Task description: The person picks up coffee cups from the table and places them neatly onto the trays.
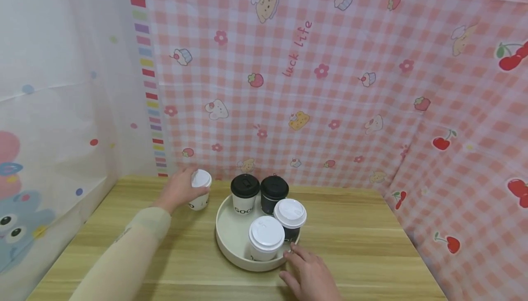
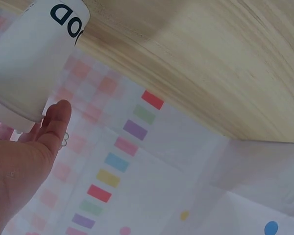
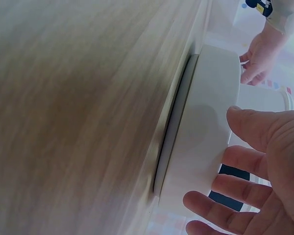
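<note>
My left hand (image 1: pixel 178 191) is at a white paper cup (image 1: pixel 200 204) with a white lid, standing left of the round tray. Its thumb lies across the near side and the fingers go round the lid end; in the left wrist view this cup (image 2: pixel 36 54) hides part of them. My right hand (image 1: pixel 311 273) is at the tray's near right rim, its fingers spread and loosely bent, holding nothing. The cream tray (image 1: pixel 231 248) bears a white cup with a black lid (image 1: pixel 245 193), a black cup (image 1: pixel 274 194), a black cup with a white lid (image 1: pixel 290 214) and a white-lidded white cup (image 1: pixel 266 237).
A wood-grain table (image 1: pixel 354 250) lies under everything. Behind it hangs a pink checked cloth (image 1: pixel 288 108) with printed cartoons, which continues along the right side. A white dotted cloth (image 1: pixel 53 85) covers the left side.
</note>
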`<state>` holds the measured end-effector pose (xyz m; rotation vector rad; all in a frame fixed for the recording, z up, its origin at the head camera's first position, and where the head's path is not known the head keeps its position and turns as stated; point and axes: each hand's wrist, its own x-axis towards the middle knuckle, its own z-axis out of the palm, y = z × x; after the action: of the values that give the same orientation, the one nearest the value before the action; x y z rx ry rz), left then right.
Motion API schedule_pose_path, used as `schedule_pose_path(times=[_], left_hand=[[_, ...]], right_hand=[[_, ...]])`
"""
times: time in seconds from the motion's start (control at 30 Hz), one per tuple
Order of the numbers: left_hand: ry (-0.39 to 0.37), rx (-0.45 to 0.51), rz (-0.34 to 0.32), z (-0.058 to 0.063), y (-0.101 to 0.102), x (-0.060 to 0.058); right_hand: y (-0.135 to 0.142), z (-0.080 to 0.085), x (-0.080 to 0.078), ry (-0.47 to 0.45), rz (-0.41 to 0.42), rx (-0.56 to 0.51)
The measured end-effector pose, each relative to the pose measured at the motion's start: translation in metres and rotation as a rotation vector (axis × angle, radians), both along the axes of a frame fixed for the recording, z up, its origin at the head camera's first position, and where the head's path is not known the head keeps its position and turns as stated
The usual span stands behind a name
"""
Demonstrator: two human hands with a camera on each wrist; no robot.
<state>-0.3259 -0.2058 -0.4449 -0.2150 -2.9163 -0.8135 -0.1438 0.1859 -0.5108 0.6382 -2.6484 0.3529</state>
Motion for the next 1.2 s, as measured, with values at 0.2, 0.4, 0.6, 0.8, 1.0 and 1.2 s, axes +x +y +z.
schedule_pose_path(times=[0.2, 0.4, 0.6, 0.8, 1.0, 1.2], left_hand=[[-0.006, -0.007, 0.000, -0.003, 0.001, -0.002], [0.019, -0.009, 0.000, -0.006, 0.002, -0.002], [0.071, 0.015, 0.006, -0.009, 0.004, 0.000], [0.064, 0.050, 0.019, -0.009, 0.002, 0.002], [0.041, 0.065, 0.032, -0.011, 0.001, -0.001], [0.041, 0.065, 0.034, -0.012, 0.000, -0.002]], right_hand=[[0.001, -0.002, 0.000, -0.003, -0.004, -0.014], [0.000, -0.001, 0.000, -0.004, -0.002, -0.023], [0.000, 0.000, 0.002, -0.014, -0.003, -0.044], [-0.001, 0.001, 0.002, -0.026, -0.006, -0.045], [-0.001, 0.002, 0.003, -0.044, -0.006, -0.055], [-0.001, 0.001, 0.001, -0.054, -0.014, -0.049]])
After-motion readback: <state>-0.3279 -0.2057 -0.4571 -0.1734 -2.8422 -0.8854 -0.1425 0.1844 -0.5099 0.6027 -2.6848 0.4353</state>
